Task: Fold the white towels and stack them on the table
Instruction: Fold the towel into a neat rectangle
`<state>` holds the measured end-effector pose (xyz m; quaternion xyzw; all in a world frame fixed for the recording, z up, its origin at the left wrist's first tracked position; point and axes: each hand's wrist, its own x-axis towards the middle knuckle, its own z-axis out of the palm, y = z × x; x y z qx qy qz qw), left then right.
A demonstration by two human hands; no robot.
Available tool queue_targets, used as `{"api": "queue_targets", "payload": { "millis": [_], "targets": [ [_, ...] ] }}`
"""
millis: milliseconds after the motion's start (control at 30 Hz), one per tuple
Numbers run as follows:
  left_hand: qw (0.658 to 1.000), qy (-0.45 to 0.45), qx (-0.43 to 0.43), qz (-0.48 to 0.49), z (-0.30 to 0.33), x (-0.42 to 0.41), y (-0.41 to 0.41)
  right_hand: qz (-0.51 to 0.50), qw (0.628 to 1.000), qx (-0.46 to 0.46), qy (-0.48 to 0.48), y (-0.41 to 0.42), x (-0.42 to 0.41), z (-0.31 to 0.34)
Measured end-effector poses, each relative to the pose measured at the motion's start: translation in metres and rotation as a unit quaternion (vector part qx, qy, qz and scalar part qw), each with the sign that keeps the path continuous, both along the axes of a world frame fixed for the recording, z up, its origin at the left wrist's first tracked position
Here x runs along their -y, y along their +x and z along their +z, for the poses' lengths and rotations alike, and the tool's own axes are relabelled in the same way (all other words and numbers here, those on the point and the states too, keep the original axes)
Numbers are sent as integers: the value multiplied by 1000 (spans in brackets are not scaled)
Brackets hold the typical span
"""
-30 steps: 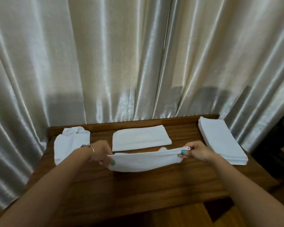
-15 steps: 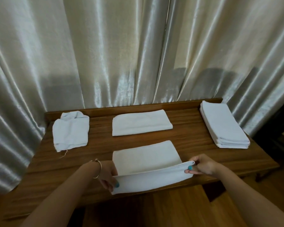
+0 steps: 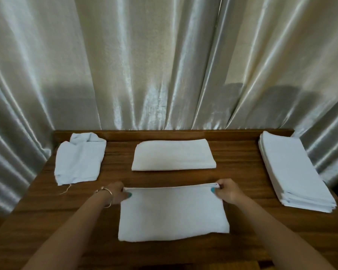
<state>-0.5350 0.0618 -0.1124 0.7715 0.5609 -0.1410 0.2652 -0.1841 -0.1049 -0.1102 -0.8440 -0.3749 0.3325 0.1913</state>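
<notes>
A white towel [image 3: 173, 213] lies folded in half on the wooden table [image 3: 240, 172], near its front edge. My left hand [image 3: 118, 194] pinches the towel's far left corner and my right hand [image 3: 227, 190] pinches its far right corner, both at the far edge. Behind it rests a folded white towel [image 3: 174, 155] in the table's middle. A stack of flat white towels [image 3: 295, 172] sits at the right end. A loosely bunched white towel [image 3: 79, 159] lies at the left end.
Shiny silver-beige curtains [image 3: 164, 65] hang close behind the table and wrap round both its ends. A raised wooden lip [image 3: 174, 133] runs along the table's back edge. A loose thread [image 3: 65, 190] trails from the bunched towel.
My hands carried the towel's near edge over and away from me, laying it onto the far edge, so the towel is now folded in half. The view tilted downward.
</notes>
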Motion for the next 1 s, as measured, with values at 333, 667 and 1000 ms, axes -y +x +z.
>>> {"api": "queue_targets", "payload": {
  "millis": [333,667,1000],
  "targets": [
    [996,17,-6,88,-51,9,17,79,985,155,-17,2,-14,-45],
    [917,360,108,-137,-69,123,60,281,893,303,175,-82,25,-67],
    [977,196,-5,-89,-100,132,39,349,900,260,29,-76,57,-89]
  ]
}}
